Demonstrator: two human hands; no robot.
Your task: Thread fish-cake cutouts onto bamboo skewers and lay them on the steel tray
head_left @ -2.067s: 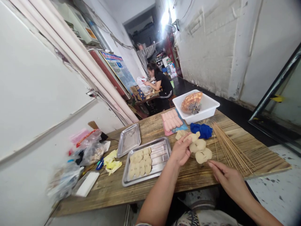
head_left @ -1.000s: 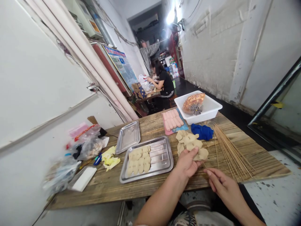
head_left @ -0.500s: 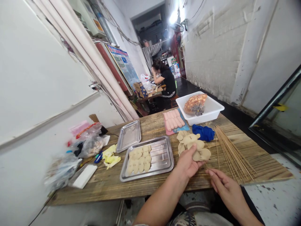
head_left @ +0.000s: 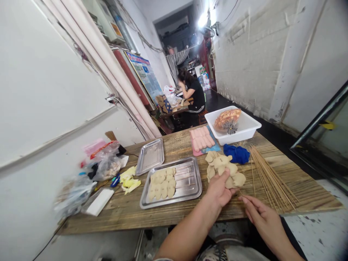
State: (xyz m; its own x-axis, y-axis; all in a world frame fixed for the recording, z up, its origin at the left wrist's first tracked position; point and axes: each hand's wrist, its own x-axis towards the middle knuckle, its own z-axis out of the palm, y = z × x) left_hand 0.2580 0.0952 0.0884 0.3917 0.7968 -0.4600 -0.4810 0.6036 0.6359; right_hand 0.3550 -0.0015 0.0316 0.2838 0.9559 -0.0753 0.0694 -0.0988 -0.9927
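My left hand (head_left: 220, 190) is closed on a beige oval food slice (head_left: 238, 179), with its thumb on top and its fingers underneath. More beige slices (head_left: 213, 159) lie piled just beyond it on the table. My right hand (head_left: 262, 214) pinches a thin bamboo skewer (head_left: 239, 193) whose far end reaches the slice in my left hand. Whether the tip is inside the slice cannot be made out. To the left, a steel tray (head_left: 189, 194) holds finished skewers of beige slices (head_left: 162, 184). Loose bamboo skewers (head_left: 268, 177) lie fanned out to the right.
Behind the pile are a blue cloth (head_left: 236, 154), pink sausages (head_left: 201, 138) and a white tub (head_left: 244, 135) with a bagged bundle. A second steel tray (head_left: 150, 156), yellow gloves (head_left: 129, 180) and plastic bags (head_left: 73, 194) lie leftward. A person (head_left: 194, 92) sits farther back.
The view has shifted slightly, so things sit a little to the right. My hands keep nearly the same pose, with the skewer still at the slice.
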